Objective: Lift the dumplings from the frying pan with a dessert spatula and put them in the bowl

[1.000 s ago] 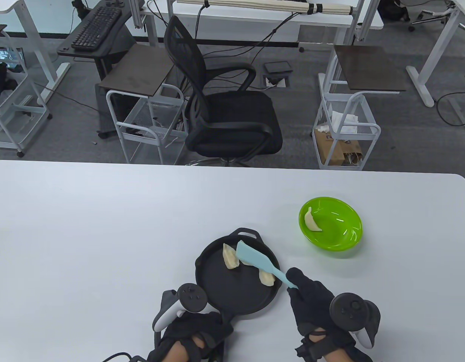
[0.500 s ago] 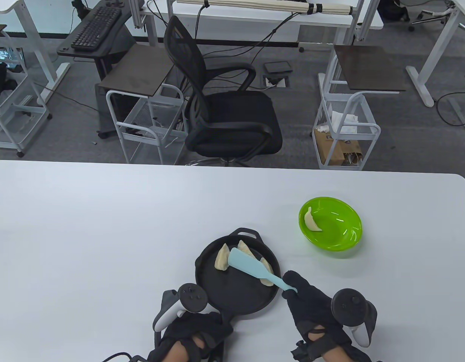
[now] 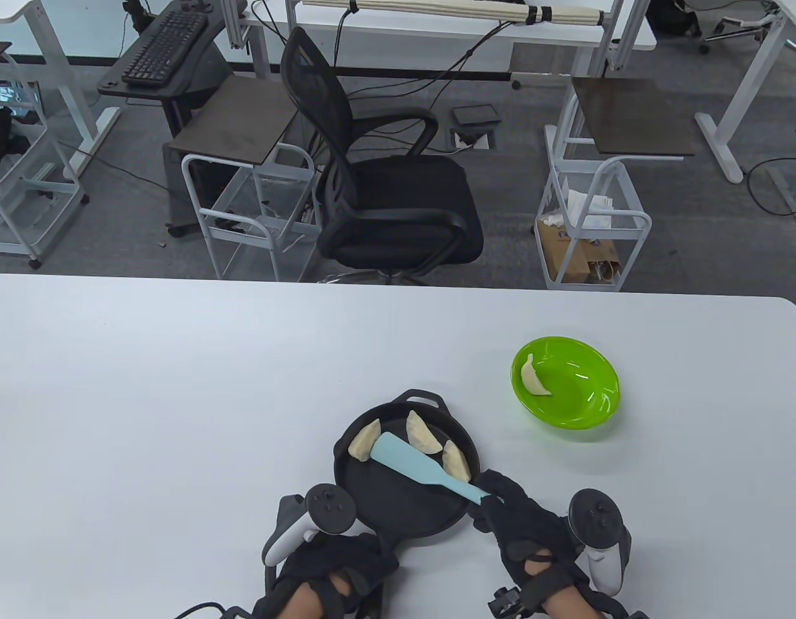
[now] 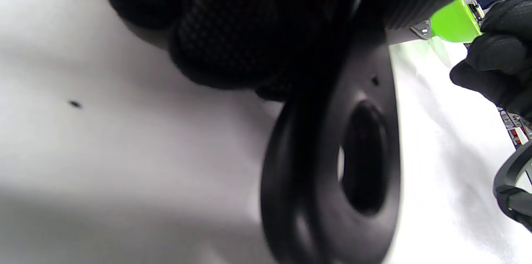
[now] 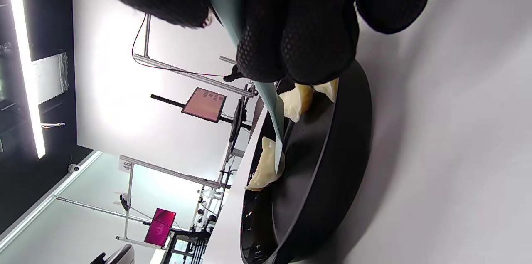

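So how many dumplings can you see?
4. Three lie in the frying pan: the left dumpling at the spatula tip, the middle dumpling and the right dumpling. The fourth dumpling is in the green bowl. None seem hidden.

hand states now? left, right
Left hand: grips the frying pan handle.
Right hand: holds the dessert spatula, blade at a dumpling.

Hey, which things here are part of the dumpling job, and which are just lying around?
Part of the job:
pan, held by the left hand
spatula, held by the right hand
three dumplings in the pan
bowl with one dumpling in it

Just lying around:
chair
keyboard
two wire carts
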Demonstrator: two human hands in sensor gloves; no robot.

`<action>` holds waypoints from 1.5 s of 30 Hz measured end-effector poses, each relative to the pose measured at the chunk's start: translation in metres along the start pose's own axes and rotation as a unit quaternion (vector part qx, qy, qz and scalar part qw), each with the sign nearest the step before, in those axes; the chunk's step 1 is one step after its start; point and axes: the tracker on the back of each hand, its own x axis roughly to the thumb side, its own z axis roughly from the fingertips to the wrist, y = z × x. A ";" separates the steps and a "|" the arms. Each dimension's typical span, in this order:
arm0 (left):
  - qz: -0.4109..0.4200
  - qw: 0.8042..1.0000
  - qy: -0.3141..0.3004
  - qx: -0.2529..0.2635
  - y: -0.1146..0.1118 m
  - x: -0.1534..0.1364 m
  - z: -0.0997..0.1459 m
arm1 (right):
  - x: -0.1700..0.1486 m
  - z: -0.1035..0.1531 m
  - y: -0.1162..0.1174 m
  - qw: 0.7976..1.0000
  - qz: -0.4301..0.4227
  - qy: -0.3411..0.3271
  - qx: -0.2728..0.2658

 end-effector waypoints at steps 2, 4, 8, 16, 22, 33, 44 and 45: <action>0.001 1.000 0.000 -0.001 0.000 0.000 0.000 | -0.002 0.000 0.001 1.000 -0.012 0.006 0.008; 0.001 1.000 0.001 0.000 0.000 0.000 0.000 | -0.003 0.000 0.002 1.000 -0.016 0.011 0.011; -0.004 1.000 0.002 -0.002 0.000 0.001 -0.001 | -0.001 0.000 0.004 1.000 0.000 0.009 0.018; -0.018 1.000 0.000 -0.012 -0.001 0.003 -0.001 | -0.011 -0.005 0.019 0.997 -0.003 0.042 0.059; -0.015 1.000 -0.001 -0.014 -0.001 0.003 -0.002 | -0.023 -0.008 0.021 0.991 -0.061 0.077 0.096; -0.015 1.000 -0.003 -0.012 -0.002 0.003 -0.002 | -0.027 -0.008 0.023 0.984 -0.093 0.094 0.117; -0.012 1.000 -0.003 -0.015 -0.001 0.002 -0.001 | -0.028 -0.007 0.023 0.983 -0.100 0.100 0.113; -0.012 1.000 -0.003 -0.014 -0.001 0.002 -0.001 | -0.028 -0.007 0.023 0.983 -0.101 0.102 0.112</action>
